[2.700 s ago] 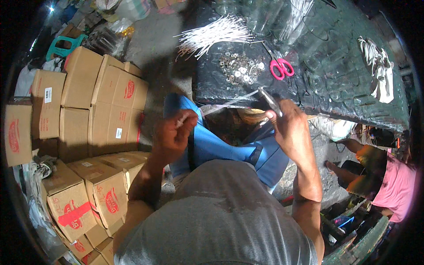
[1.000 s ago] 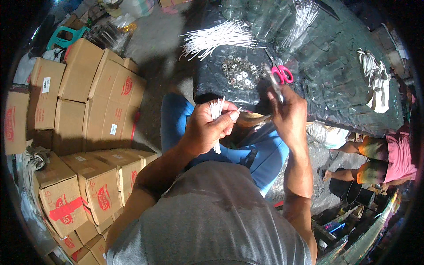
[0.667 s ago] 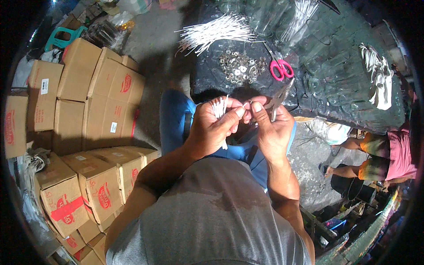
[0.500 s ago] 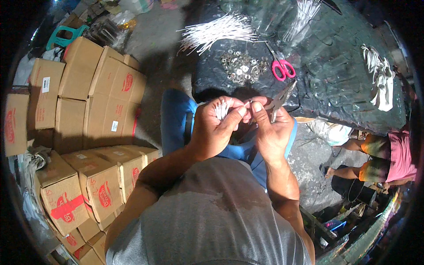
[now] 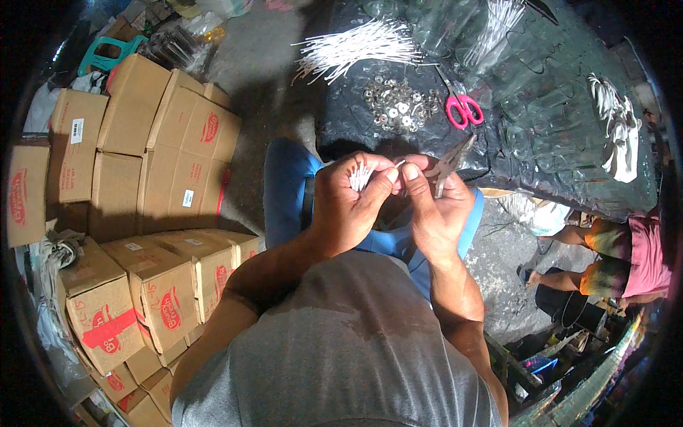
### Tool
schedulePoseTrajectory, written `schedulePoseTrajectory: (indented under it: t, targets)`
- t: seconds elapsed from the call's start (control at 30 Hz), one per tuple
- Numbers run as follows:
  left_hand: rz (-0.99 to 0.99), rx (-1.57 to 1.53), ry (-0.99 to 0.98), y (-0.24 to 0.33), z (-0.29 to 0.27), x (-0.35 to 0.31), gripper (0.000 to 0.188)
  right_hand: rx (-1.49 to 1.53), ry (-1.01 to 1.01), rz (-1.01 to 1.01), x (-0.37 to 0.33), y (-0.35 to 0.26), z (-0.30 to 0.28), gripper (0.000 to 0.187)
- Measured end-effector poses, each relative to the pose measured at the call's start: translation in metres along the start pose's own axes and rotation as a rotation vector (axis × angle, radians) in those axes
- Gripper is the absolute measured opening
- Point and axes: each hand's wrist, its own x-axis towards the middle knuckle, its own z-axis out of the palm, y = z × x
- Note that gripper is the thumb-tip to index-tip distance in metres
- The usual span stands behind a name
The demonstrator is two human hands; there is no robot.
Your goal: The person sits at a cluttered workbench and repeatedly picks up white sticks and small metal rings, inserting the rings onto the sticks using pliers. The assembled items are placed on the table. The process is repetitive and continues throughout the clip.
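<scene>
My left hand (image 5: 345, 206) is closed around a small bundle of white cords (image 5: 360, 178), whose ends poke out by the curled fingers. Its thumb and forefinger pinch one white cord end (image 5: 400, 164). Meeting it fingertip to fingertip, my right hand (image 5: 435, 213) pinches at the same spot; any small part there is mostly hidden. A pair of metal pliers (image 5: 449, 162) is tucked in the right hand, jaws pointing up and right. Beyond the hands, on the dark-covered table (image 5: 341, 124), lie a heap of small metal washers (image 5: 398, 107) and pink-handled scissors (image 5: 464, 108).
A loose pile of white cords (image 5: 359, 46) lies at the table's far left, another bunch (image 5: 496, 28) farther right. Clear glass jars (image 5: 548, 107) and white gloves (image 5: 620, 142) are on the right. Stacked cartons (image 5: 114, 185) stand at left. Another person (image 5: 644, 256) is at far right.
The view has shifted slightly, so the table appears a little to the right. Both hands keep nearly the same pose, and the fingertips at the cord end have moved a little.
</scene>
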Motion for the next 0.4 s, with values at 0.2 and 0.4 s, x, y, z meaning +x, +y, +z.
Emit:
schedulePoseTrajectory:
  t: [0.2,0.4]
  targets:
    - [0.07,0.055,-0.015,-0.004,-0.001,-0.001,0.005,-0.064,0.022,-0.024,-0.001,0.006,0.0,0.009]
    - [0.144,0.202,0.017,-0.012,-0.009,0.002,0.01,-0.32,-0.026,-0.121,0.001,0.005,-0.005,0.012]
